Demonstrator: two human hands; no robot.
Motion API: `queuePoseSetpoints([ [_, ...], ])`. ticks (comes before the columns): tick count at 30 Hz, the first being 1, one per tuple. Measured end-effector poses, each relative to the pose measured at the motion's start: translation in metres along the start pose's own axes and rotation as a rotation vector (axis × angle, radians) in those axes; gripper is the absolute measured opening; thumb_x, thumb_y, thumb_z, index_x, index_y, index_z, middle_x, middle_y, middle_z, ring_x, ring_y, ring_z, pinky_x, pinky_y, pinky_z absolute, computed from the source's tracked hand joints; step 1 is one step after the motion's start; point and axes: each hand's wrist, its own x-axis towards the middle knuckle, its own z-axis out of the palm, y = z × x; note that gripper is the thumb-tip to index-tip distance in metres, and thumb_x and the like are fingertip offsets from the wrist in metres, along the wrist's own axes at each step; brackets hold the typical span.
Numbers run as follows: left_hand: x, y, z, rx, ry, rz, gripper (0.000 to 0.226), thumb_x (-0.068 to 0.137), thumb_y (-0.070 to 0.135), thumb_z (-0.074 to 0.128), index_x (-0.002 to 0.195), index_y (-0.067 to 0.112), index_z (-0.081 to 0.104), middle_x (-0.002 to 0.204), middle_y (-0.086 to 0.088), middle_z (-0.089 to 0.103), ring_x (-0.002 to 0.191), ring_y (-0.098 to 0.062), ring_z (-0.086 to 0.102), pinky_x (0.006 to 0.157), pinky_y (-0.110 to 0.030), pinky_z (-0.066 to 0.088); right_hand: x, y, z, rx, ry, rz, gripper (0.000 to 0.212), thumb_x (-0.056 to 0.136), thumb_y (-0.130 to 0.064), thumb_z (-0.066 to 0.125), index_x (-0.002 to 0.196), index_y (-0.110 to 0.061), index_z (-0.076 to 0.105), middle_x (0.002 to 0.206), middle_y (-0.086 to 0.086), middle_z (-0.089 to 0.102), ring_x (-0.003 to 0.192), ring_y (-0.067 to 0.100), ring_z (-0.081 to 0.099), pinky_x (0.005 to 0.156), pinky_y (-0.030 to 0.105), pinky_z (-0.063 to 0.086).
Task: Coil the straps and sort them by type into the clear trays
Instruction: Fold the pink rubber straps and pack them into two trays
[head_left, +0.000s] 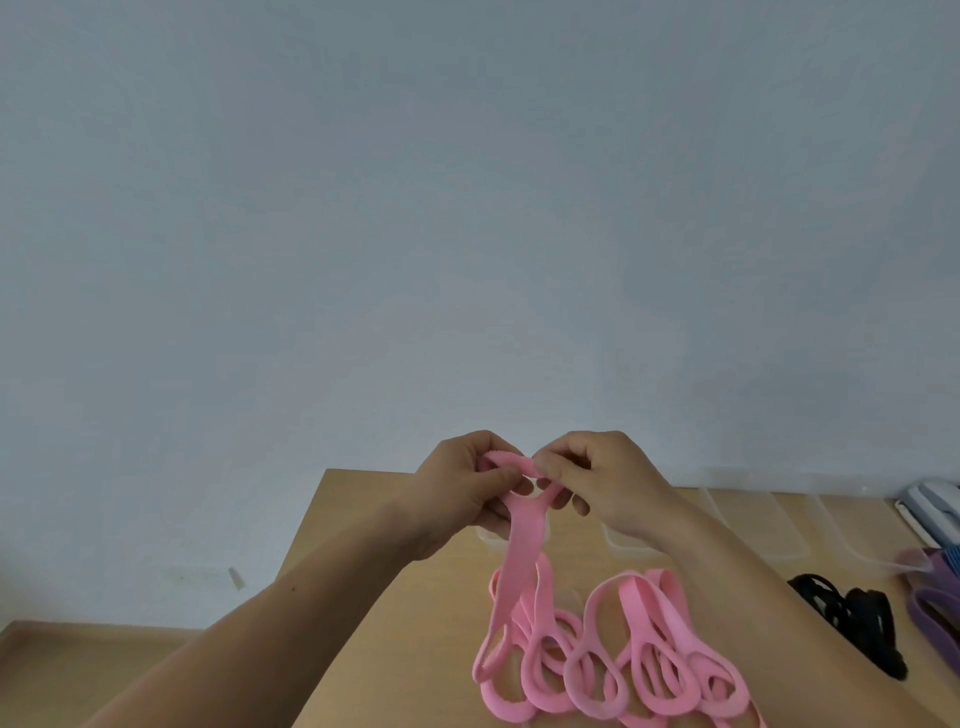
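Observation:
A long pink strap (524, 540) with several sewn loops hangs from both hands above the wooden table (426, 623). My left hand (462, 493) and my right hand (597, 483) pinch its top end between fingers and thumbs, raised close together. The strap's lower loops (623, 665) lie piled on the table in front of me. Clear trays (748, 525) sit along the table's far edge, partly hidden behind my right arm. A black strap (852, 618) and a purple strap (935, 608) lie at the right.
A plain grey-blue wall fills the upper view. The table's left edge runs diagonally near the middle, with floor beyond it at the lower left. White and grey items (935, 509) lie at the far right corner.

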Motion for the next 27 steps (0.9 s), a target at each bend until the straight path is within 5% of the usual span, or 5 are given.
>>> queuePoseSetpoints([
  [11, -0.003, 0.007, -0.007, -0.273, -0.141, -0.282, 0.030, 0.090, 0.020, 0.063, 0.109, -0.003, 0.066, 0.091, -0.017, 0.068, 0.074, -0.030, 0.069, 0.071, -0.039, 0.060, 0.003, 0.003, 0.016, -0.165, 0.180, -0.206, 0.006, 0.088, -0.020, 0.072, 0.089, -0.027, 0.073, 0.074, -0.014, 0.068, 0.069, 0.002, 0.065, 0.065, 0.015, 0.052],
  [16, 0.001, 0.006, -0.011, -0.326, -0.105, -0.307, 0.040, 0.088, 0.013, 0.063, 0.121, -0.010, 0.062, 0.106, -0.022, 0.067, 0.092, -0.033, 0.068, 0.092, -0.045, 0.057, 0.003, 0.004, 0.020, -0.248, 0.205, -0.387, 0.008, 0.087, -0.013, 0.073, 0.091, -0.020, 0.073, 0.083, -0.016, 0.066, 0.078, 0.002, 0.063, 0.067, 0.010, 0.047],
  [27, 0.000, 0.002, -0.012, -0.303, -0.038, -0.191, 0.021, 0.091, 0.000, 0.060, 0.107, -0.014, 0.065, 0.096, -0.023, 0.072, 0.081, -0.027, 0.072, 0.072, -0.033, 0.060, 0.003, 0.014, 0.024, -0.139, 0.160, -0.373, 0.009, 0.086, -0.015, 0.074, 0.090, -0.023, 0.075, 0.081, -0.013, 0.067, 0.078, 0.008, 0.065, 0.071, 0.024, 0.054],
])
